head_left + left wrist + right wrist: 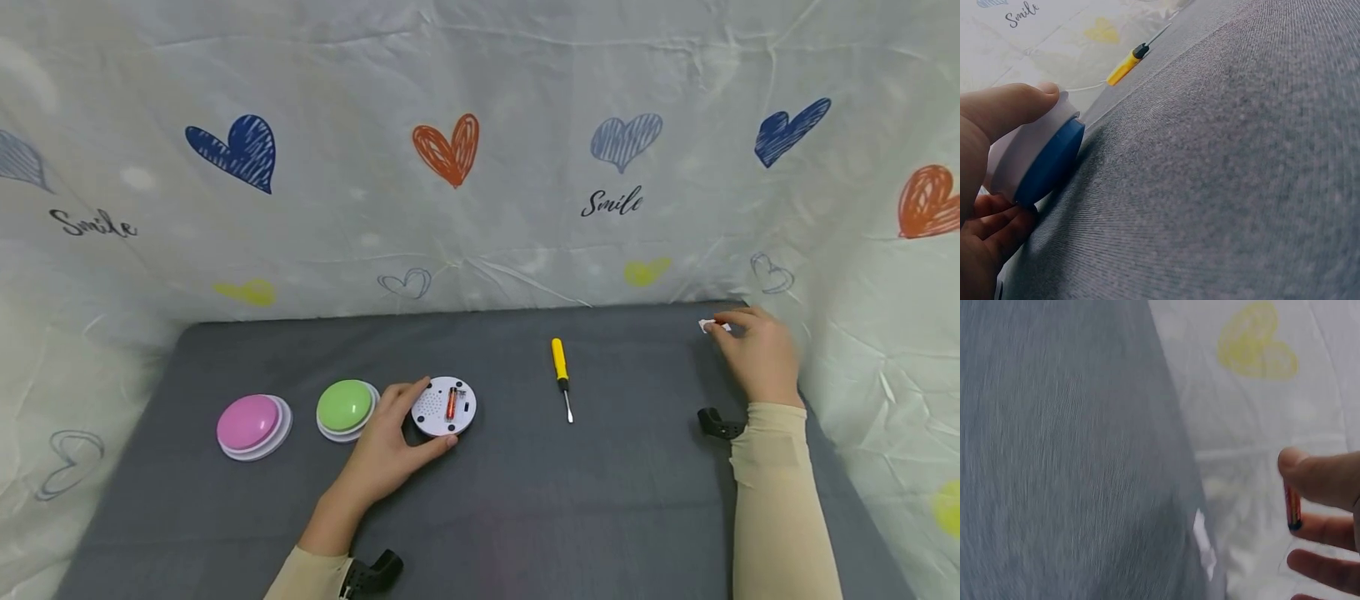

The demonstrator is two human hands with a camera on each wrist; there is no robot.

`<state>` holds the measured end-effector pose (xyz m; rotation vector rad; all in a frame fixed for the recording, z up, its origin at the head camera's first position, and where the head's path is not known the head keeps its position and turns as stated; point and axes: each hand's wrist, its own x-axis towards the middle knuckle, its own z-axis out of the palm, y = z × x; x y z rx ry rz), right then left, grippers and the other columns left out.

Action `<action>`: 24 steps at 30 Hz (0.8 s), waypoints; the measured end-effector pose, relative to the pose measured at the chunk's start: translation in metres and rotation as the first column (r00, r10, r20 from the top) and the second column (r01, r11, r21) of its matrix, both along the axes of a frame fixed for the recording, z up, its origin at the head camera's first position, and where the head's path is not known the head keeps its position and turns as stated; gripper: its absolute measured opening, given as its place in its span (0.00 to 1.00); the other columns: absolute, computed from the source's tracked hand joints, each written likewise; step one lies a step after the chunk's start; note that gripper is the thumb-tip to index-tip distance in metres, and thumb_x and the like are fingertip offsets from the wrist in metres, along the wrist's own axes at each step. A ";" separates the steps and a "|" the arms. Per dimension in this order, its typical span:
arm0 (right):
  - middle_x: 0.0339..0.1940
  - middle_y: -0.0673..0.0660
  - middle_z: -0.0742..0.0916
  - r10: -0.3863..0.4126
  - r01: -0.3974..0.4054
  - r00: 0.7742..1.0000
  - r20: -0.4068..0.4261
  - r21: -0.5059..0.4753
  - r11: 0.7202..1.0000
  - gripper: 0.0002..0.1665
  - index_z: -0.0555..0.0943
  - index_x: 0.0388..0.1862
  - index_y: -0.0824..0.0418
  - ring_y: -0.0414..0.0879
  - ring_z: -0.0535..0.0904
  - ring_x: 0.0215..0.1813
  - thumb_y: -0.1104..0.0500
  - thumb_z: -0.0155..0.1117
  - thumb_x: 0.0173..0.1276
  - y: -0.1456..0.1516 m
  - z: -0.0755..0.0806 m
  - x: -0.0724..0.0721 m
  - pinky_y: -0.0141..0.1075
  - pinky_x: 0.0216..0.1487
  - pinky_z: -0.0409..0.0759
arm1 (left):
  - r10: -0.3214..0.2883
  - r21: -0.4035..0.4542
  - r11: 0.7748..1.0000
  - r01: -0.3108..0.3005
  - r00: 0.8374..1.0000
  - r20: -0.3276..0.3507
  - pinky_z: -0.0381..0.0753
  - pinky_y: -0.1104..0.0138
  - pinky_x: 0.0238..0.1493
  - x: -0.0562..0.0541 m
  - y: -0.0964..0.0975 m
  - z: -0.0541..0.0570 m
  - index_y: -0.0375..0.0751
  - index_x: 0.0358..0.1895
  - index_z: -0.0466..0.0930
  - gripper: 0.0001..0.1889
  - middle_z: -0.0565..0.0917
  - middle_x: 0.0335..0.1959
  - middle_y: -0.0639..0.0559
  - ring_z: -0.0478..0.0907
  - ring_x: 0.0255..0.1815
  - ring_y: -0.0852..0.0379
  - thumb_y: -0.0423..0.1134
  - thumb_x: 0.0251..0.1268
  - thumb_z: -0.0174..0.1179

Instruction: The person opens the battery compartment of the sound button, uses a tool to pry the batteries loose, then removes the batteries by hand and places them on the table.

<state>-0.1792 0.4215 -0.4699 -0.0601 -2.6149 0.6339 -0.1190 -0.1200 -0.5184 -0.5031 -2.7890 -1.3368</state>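
My left hand point(384, 454) grips the rim of a round push button point(429, 417) with thumb and fingers. The button lies upside down, its white base up and its blue dome point(1054, 164) towards the grey cloth. A red battery point(452, 403) sits in the uncovered battery slot, with a bare space beside it. At the far right corner, my right hand point(762, 354) pinches another small red battery point(1294, 507) between thumb and index finger, the other fingers spread. Close by its fingertips, a small white plastic piece point(1204, 544) lies at the cloth's edge.
A green push button point(343, 406) and a pink push button point(247, 422) stand dome up, left of my left hand. Between the hands lies a yellow-handled screwdriver point(559, 362), tip towards me. A white curtain point(517, 217) with printed hearts borders the back and sides.
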 end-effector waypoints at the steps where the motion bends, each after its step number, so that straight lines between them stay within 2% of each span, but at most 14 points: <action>1: 0.50 0.70 0.91 -0.018 0.018 1.000 0.023 -0.003 1.000 0.13 0.93 0.49 0.67 0.72 0.85 0.51 0.58 0.78 0.74 0.003 -0.001 0.000 0.67 0.49 0.79 | 0.001 -0.001 1.000 -0.001 1.000 0.002 0.76 0.42 0.69 0.000 0.000 0.000 0.39 0.83 0.70 0.49 0.76 0.67 0.41 0.77 0.67 0.44 0.52 0.61 0.84; 4: 0.45 0.71 0.91 -0.055 0.054 0.996 0.067 0.011 0.998 0.13 0.93 0.46 0.67 0.72 0.85 0.46 0.57 0.79 0.72 0.010 -0.006 0.001 0.65 0.45 0.78 | 0.003 -0.003 1.000 -0.003 1.000 0.011 0.76 0.43 0.69 0.000 -0.001 0.000 0.39 0.82 0.70 0.49 0.76 0.67 0.42 0.76 0.68 0.44 0.52 0.61 0.83; 8: 0.39 0.69 0.92 -0.064 0.063 0.992 0.107 0.012 0.998 0.13 0.93 0.43 0.65 0.70 0.86 0.40 0.56 0.81 0.70 0.015 -0.016 0.002 0.63 0.41 0.78 | 0.004 -0.003 1.000 -0.003 1.000 0.010 0.76 0.42 0.70 0.001 -0.002 0.001 0.39 0.82 0.71 0.48 0.77 0.67 0.41 0.76 0.68 0.44 0.53 0.62 0.83; 16: 0.43 0.68 0.92 -0.101 0.102 0.972 0.210 0.003 0.995 0.14 0.93 0.45 0.63 0.72 0.86 0.43 0.52 0.79 0.73 0.019 -0.028 0.001 0.64 0.42 0.79 | -0.001 -0.003 1.000 0.001 1.000 0.006 0.76 0.43 0.70 0.000 -0.002 0.002 0.39 0.83 0.70 0.50 0.76 0.67 0.42 0.76 0.68 0.44 0.52 0.60 0.84; 24: 0.46 0.69 0.92 -0.110 0.112 0.963 0.246 0.005 0.994 0.18 0.92 0.48 0.63 0.71 0.86 0.46 0.49 0.77 0.75 0.019 -0.029 0.002 0.65 0.41 0.80 | -0.010 -0.007 1.000 0.010 1.000 0.010 0.78 0.43 0.69 0.001 0.000 0.002 0.39 0.83 0.70 0.51 0.76 0.67 0.42 0.77 0.67 0.44 0.52 0.60 0.84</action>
